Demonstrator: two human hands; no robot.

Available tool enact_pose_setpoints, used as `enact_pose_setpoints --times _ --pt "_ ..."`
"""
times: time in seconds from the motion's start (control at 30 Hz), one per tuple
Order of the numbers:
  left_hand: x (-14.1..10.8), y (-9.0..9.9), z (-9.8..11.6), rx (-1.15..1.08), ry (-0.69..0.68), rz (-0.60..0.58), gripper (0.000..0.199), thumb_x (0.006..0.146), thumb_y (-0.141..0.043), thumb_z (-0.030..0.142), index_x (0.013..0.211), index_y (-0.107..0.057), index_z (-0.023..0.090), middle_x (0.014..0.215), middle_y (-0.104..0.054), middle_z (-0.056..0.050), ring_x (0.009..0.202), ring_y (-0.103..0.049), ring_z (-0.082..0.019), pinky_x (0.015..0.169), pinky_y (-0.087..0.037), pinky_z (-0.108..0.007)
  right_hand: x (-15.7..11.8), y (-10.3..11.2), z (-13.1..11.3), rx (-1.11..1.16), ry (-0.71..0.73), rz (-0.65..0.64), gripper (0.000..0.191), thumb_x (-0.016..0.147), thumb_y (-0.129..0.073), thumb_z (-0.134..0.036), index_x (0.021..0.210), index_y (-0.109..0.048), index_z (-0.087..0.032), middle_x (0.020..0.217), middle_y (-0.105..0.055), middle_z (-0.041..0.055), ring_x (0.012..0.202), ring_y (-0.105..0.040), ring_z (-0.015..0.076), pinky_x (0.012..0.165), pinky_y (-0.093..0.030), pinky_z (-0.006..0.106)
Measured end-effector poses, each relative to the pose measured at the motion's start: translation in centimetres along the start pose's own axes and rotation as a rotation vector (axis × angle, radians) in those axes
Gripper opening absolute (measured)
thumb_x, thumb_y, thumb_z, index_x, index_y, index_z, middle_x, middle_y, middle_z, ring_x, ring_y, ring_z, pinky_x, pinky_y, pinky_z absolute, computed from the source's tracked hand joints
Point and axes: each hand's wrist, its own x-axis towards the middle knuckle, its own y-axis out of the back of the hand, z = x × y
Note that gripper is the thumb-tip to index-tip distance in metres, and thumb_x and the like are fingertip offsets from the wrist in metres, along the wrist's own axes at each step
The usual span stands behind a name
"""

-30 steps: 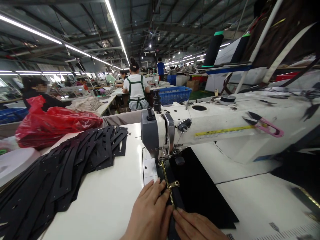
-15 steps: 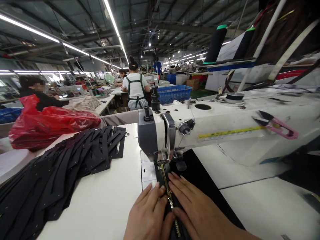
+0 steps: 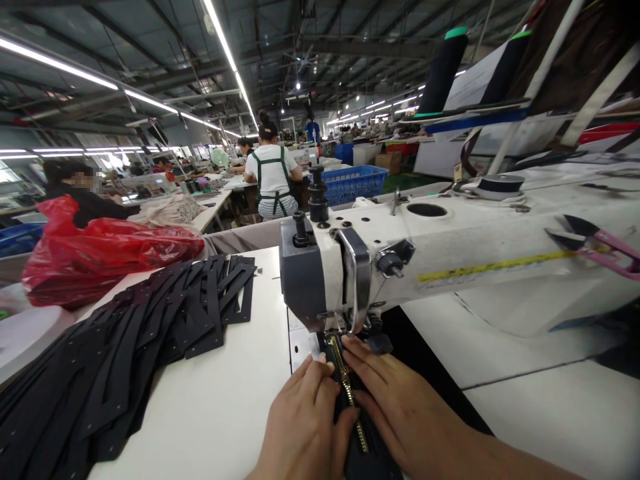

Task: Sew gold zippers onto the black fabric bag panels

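The brass zipper (image 3: 361, 435) lies on dark material on the surface (image 3: 235, 387), its upper end just at the presser foot of the sewing machine (image 3: 301, 277). What has changed is the right hand (image 3: 415, 410): it has moved up from the zipper's lower part, and its fingertips now lie along the teeth, close to the foot. The left hand (image 3: 300, 420) stays on the other side, fingers bent and thumb near the teeth. Neither grip is clenched; both press down from above, which seems to steady the zipper from both sides near the needle. The pull, plain to see earlier, is now hard to make out between the hands. A wider black piece (image 3: 417, 347) shows beyond the right hand. Farther out, black strips (image 3: 120, 340) fan across the left, beside a red plastic bag (image 3: 115, 253); pink-handled snips (image 3: 593, 237) rest against the machine arm.
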Motion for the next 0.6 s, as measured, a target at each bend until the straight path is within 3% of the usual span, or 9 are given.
enact_pose_setpoints --times 0.13,0.6 --pt "0.4 -0.2 -0.4 -0.024 0.043 -0.032 0.005 0.075 -0.055 0.014 0.079 -0.054 0.015 0.087 -0.058 -0.009 0.079 -0.061 -0.023 0.066 -0.057 -0.036 0.7 -0.5 0.4 0.047 -0.034 0.013 0.041 0.082 -0.033 -0.006 0.118 -0.052 -0.006 0.114 -0.059 0.0165 0.110 -0.053 0.0219 0.094 -0.045 0.039" --pt "1.6 -0.6 -1.6 0.015 0.087 -0.076 0.007 0.077 -0.051 0.012 0.079 -0.055 0.017 0.086 -0.055 -0.006 0.077 -0.059 -0.021 0.066 -0.054 -0.035 2.5 -1.6 2.1 0.211 -0.146 0.107 0.027 0.083 -0.042 -0.010 0.099 -0.061 -0.018 0.094 -0.065 0.0067 0.087 -0.059 0.0201 0.079 -0.048 0.033"
